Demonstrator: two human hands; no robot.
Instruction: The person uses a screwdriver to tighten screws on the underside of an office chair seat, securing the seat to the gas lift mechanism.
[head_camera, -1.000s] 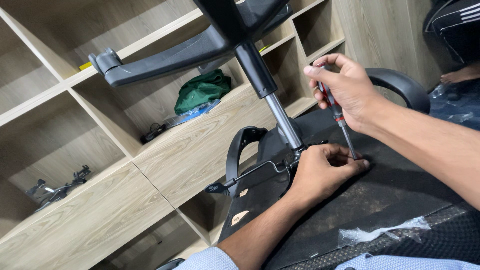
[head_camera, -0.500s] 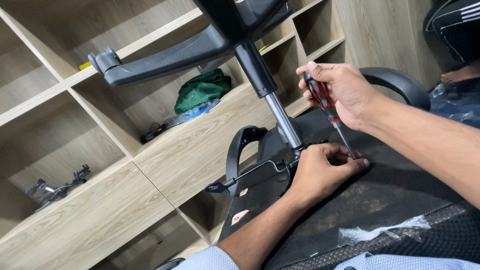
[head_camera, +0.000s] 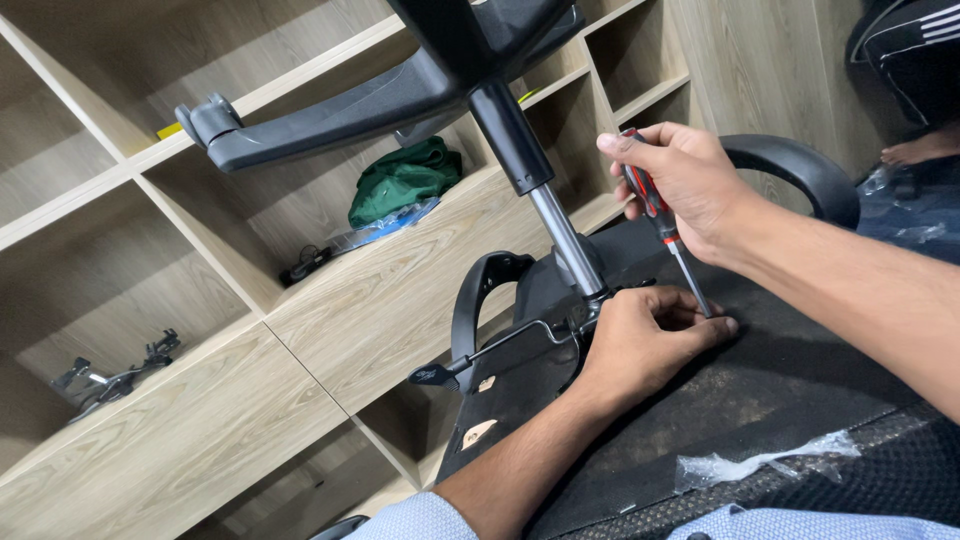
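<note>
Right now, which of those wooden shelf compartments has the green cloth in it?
The middle compartment, just behind the chair's grey base leg. A bunched green cloth lies there; the lower-left compartment holds only small dark metal parts.

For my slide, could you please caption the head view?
Right hand drives a screwdriver into an upturned chair's underside; left hand steadies it.

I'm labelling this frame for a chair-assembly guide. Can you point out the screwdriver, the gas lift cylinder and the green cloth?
screwdriver (head_camera: 648, 195): head view, on its red-and-black handle in the right hand.
gas lift cylinder (head_camera: 565, 240): head view, on the silver shaft below the black sleeve.
green cloth (head_camera: 403, 180): head view, mid-bundle on the shelf.
</note>
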